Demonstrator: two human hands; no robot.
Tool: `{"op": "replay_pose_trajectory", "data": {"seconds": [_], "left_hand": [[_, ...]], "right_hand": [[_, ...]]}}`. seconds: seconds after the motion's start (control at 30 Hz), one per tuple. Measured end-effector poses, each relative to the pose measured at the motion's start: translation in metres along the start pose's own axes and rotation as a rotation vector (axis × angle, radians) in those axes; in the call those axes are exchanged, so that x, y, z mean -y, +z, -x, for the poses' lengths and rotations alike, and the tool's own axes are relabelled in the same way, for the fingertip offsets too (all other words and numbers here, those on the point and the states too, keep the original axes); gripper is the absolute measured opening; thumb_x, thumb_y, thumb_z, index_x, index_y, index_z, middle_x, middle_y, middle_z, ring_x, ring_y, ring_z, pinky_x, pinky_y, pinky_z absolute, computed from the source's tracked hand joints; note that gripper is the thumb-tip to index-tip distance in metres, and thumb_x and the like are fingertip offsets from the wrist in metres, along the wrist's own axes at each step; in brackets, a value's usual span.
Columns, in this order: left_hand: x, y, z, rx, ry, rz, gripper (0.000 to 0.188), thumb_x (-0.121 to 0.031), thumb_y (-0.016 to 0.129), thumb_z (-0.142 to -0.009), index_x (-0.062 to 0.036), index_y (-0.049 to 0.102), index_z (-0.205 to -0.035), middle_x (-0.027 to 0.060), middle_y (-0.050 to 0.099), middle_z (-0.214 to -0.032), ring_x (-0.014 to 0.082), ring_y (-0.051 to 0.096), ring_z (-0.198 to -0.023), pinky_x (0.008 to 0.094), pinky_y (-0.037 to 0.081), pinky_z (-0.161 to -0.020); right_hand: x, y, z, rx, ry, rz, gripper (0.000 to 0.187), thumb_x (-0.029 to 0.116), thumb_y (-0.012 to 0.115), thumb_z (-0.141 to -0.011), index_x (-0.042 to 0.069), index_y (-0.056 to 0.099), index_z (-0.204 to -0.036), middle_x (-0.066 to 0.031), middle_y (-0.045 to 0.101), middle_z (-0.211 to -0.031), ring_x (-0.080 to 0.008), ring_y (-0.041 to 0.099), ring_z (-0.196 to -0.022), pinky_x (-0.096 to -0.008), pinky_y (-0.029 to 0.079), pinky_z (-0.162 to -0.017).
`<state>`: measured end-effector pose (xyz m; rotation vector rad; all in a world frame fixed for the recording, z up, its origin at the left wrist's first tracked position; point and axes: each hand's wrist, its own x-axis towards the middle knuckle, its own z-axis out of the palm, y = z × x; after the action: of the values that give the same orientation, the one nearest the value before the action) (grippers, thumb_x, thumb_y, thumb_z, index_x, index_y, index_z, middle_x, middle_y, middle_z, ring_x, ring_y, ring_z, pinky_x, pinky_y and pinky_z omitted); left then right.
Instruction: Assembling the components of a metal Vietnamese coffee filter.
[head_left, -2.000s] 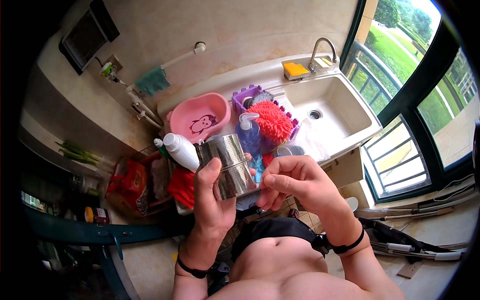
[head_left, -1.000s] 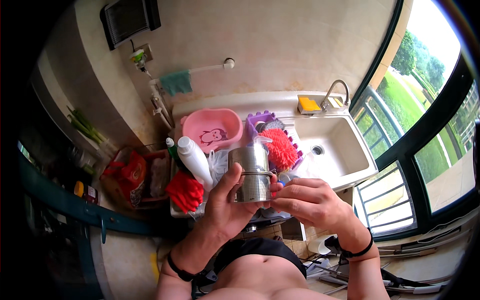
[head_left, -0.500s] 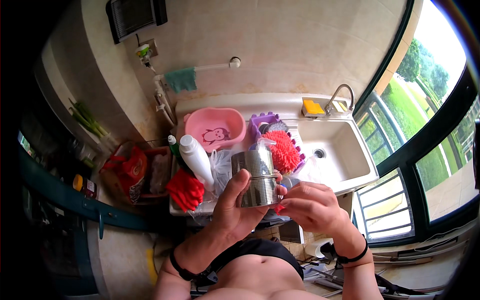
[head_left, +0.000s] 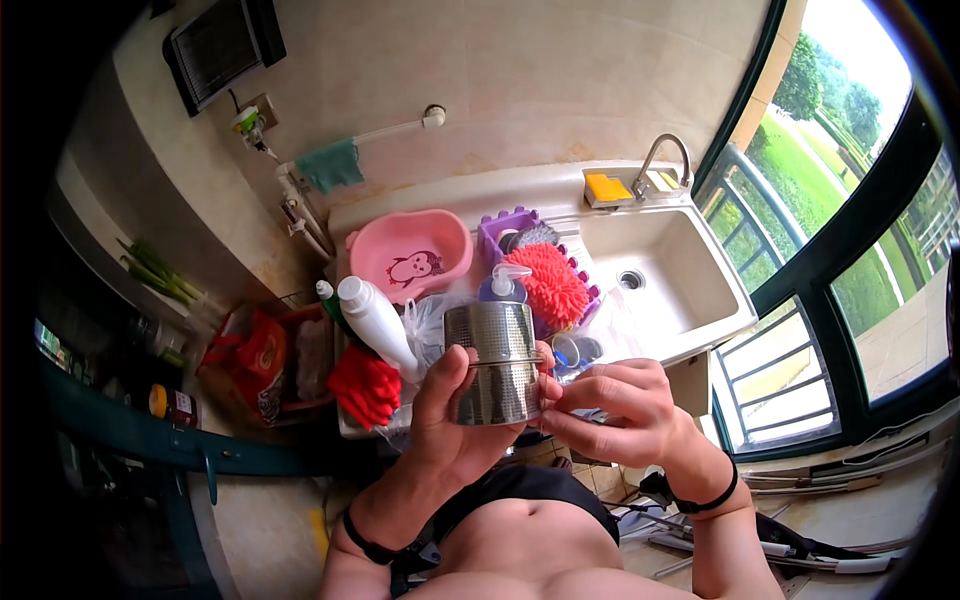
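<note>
Steel cup point(head_left: 492, 364) sits upright in the left hand point(head_left: 452, 420), whose fingers wrap its lower half from behind while the thumb lies along its near side. The right hand point(head_left: 612, 408) is closed in a pinch at the cup's right edge, fingertips touching the rim of the band around its middle; what they grip there is too small to tell. The cup is held in the air in front of the body, above the near edge of the worktop point(head_left: 440, 205).

Compared with two seconds ago the cup has hardly shifted in the grip, but the view has tipped up, so more wall and the whole sink point(head_left: 690, 290) now show. The hands appear busy with the same spot on the cup.

Behind the cup lie a pink basin point(head_left: 410, 255), a white bottle point(head_left: 375, 320), a red glove point(head_left: 365, 385) and a red scrubber point(head_left: 545, 285) in a purple basket point(head_left: 500, 225). The cup hides things below it, and the left side of the room is dark.
</note>
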<state>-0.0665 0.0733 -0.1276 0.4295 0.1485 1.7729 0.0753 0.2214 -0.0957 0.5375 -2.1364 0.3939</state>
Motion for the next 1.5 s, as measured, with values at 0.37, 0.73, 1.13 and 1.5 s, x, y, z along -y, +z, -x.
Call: {"op": "replay_pose_trajectory", "data": {"seconds": [0.37,0.73,1.13,1.5], "left_hand": [[-0.002,-0.002,0.001,-0.089,-0.069,-0.102,0.075,-0.054,0.064,-0.097,0.0009,0.043,-0.144,0.0237,0.058,-0.125,0.0364,0.068,-0.107,0.0445,0.058,-0.092],[0.001,-0.007,0.001,-0.133,-0.091,-0.020,0.070,-0.053,0.062,-0.098,0.0003,0.047,-0.140,0.0200,0.062,-0.122,0.0335,0.069,-0.109,0.0421,0.058,-0.091],[0.017,-0.005,0.002,-0.093,-0.103,0.152,0.075,-0.058,0.060,-0.098,0.0010,0.045,-0.142,0.0211,0.060,-0.124,0.0355,0.068,-0.111,0.0422,0.057,-0.088],[0.020,0.005,0.002,-0.076,-0.085,0.085,0.069,-0.053,0.061,-0.099,-0.0007,0.045,-0.142,0.0192,0.062,-0.123,0.0325,0.067,-0.114,0.0416,0.055,-0.090]], "right_hand": [[0.005,-0.006,-0.002,0.095,-0.189,0.278,0.015,-0.001,0.071,-0.084,0.010,0.067,-0.092,0.0016,0.051,-0.079,-0.0065,0.048,-0.055,-0.0208,0.035,-0.044],[-0.005,-0.010,0.005,0.157,-0.159,0.208,0.018,0.000,0.071,-0.081,0.012,0.066,-0.094,0.0028,0.046,-0.075,-0.0059,0.045,-0.052,-0.0220,0.034,-0.043],[-0.001,-0.008,0.020,0.003,-0.011,-0.151,0.026,0.000,0.077,-0.080,0.007,0.072,-0.104,-0.0022,0.061,-0.082,-0.0093,0.058,-0.054,-0.0237,0.043,-0.044],[0.012,-0.005,0.020,-0.093,0.114,-0.218,0.024,-0.008,0.072,-0.079,0.002,0.069,-0.100,-0.0053,0.067,-0.074,-0.0143,0.064,-0.055,-0.0262,0.050,-0.047]]}}
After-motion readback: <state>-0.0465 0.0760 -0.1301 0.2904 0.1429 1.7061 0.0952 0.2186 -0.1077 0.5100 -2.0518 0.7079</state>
